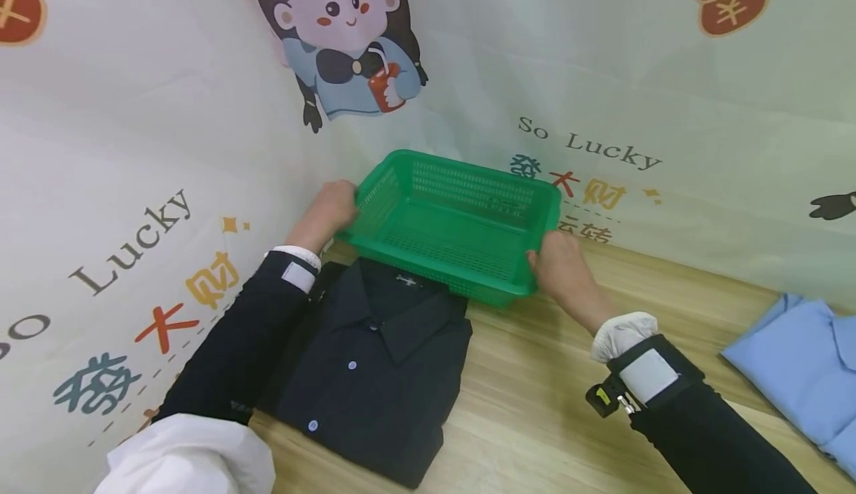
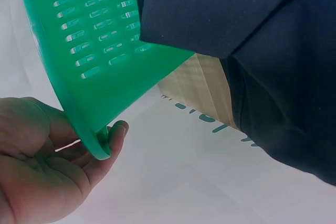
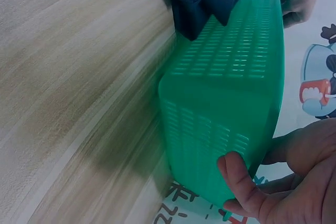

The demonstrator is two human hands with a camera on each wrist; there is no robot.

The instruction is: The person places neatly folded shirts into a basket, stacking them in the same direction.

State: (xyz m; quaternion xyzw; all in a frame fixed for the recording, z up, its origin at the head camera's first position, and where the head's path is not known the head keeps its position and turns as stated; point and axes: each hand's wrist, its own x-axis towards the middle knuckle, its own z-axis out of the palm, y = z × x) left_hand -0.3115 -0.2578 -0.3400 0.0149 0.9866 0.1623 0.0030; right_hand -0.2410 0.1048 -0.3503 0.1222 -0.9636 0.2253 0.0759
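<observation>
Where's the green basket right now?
In the head view, the green basket is near the middle, held between the left hand and right hand, beyond the dark shirt.

Basket (image 1: 461, 230): green plastic, rectangular, slotted walls, thin rim. Open side up, inside floor visible in head view. Long axis runs roughly 10 to 4 o'clock. Rim held at both short ends: left fingers (image 2: 116, 142) on the 10 o'clock end, right fingers (image 3: 239, 177) on the 4 o'clock end. Folded dark shirt (image 1: 394, 379) at 7 o'clock, collar right by the long wall. Can't tell if base touches surface (image 1: 535, 390).
</observation>
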